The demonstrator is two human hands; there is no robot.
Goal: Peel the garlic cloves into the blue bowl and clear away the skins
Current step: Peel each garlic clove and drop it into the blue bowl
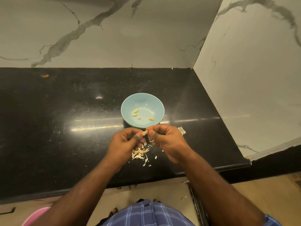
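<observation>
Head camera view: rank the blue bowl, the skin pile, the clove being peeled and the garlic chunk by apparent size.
1. blue bowl
2. skin pile
3. garlic chunk, partly hidden by the right hand, so unsure
4. clove pinched by left hand

One blue bowl (142,101) stands on the black counter (65,128), and four peeled garlic cloves (136,110) lie inside it — two close together at 9 o'clock of its floor, one small piece at 6, one at 4. Two hands are in view, the left hand (125,141) and the right hand (167,141), with one clove (145,132) between their fingertips. One heap of skins (140,154) lies at 6 o'clock of the bowl — its pieces too many and tangled to count — and one larger husk (182,130) at 4.
</observation>
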